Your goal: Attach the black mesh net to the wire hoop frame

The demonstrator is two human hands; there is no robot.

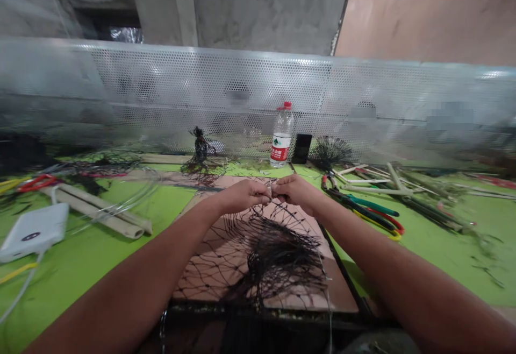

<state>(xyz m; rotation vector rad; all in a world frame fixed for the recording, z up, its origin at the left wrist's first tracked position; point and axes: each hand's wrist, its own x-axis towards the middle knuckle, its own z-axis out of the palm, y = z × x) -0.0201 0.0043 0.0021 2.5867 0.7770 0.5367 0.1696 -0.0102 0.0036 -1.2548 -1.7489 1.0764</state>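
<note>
My left hand (244, 196) and my right hand (297, 190) meet, fingertips pinched, over the far edge of a pinkish-brown board (213, 278). A black knotted net (278, 252) is spread across the board, bunched into a dark tangle in the middle. Its strands run up to the fingertips of my left hand, which is closed on them. My right hand is closed too, but what lies in its pinch is too small to make out. A dark strip (342, 273) borders the board on the right. A thin clear strand (329, 311) hangs over the near edge.
Pliers (371, 211) and plant stalks (374, 182) lie right on the green table (435, 268). A water bottle (281, 139), a black phone (302, 148) and a black fibre bundle (199, 152) stand behind. Left are tubes (105, 211), red-handled scissors (38, 183) and a white power bank (36, 230). A perforated metal screen (169, 85) stands beyond.
</note>
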